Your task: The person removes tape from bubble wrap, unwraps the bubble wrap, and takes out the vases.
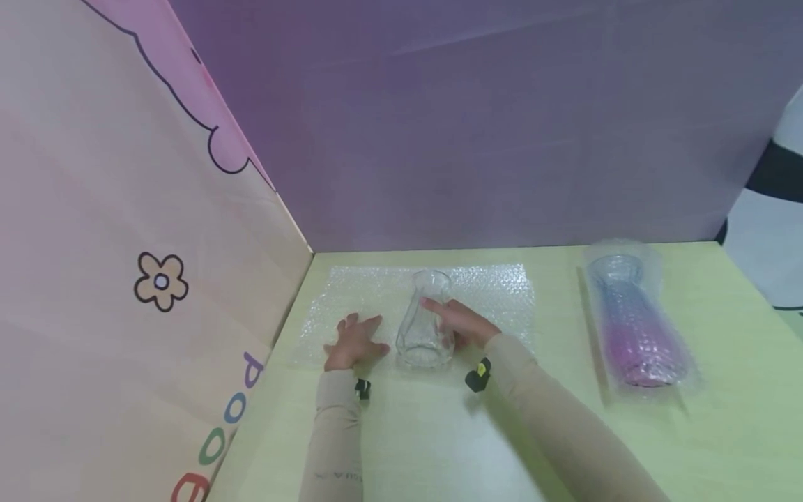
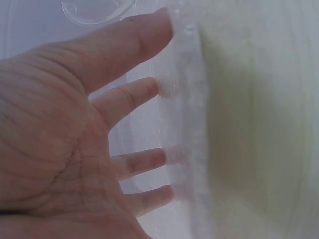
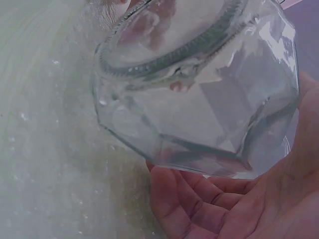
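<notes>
A clear faceted glass vase with a narrowed neck overlaps the bubble wrap sheet, which is spread flat on the table. My right hand holds the vase from its right side, thumb and fingers around the body below the neck. In the right wrist view the thick base of the vase faces the camera, with curled fingers beside it. Left of the vase, my left hand has its fingers spread. Its fingertips touch the bubble wrap in the left wrist view.
On the right of the pale yellow table a blue-to-pink vase is encased in bubble wrap. A purple backdrop stands behind the table, and a printed panel runs along the left side.
</notes>
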Tool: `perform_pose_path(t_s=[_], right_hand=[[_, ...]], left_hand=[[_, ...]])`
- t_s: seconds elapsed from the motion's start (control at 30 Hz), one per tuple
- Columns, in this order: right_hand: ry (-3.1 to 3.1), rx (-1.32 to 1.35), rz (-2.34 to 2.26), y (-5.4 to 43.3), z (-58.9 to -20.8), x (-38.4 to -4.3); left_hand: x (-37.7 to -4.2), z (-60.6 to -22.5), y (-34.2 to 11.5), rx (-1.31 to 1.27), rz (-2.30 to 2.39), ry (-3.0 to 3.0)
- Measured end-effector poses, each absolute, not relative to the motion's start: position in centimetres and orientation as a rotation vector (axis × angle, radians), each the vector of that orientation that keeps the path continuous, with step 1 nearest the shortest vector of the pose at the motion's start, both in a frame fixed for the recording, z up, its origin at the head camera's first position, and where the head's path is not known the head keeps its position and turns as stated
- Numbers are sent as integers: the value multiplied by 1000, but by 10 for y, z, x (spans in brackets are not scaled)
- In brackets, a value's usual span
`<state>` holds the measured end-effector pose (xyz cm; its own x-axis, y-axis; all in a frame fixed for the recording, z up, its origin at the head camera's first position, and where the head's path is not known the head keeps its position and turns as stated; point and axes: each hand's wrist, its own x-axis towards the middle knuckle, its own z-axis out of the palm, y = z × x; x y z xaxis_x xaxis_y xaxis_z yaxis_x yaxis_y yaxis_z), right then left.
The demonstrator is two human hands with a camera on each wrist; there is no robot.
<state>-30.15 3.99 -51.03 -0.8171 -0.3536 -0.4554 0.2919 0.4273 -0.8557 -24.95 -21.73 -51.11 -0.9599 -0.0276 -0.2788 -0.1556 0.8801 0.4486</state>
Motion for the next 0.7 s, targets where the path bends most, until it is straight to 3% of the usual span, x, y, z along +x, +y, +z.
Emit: perform_pose_path(t_s=[0.7], right_hand=[[2059, 57, -1396, 38, -513, -321]], left_hand=[[-248, -512, -216, -141, 684, 2793]])
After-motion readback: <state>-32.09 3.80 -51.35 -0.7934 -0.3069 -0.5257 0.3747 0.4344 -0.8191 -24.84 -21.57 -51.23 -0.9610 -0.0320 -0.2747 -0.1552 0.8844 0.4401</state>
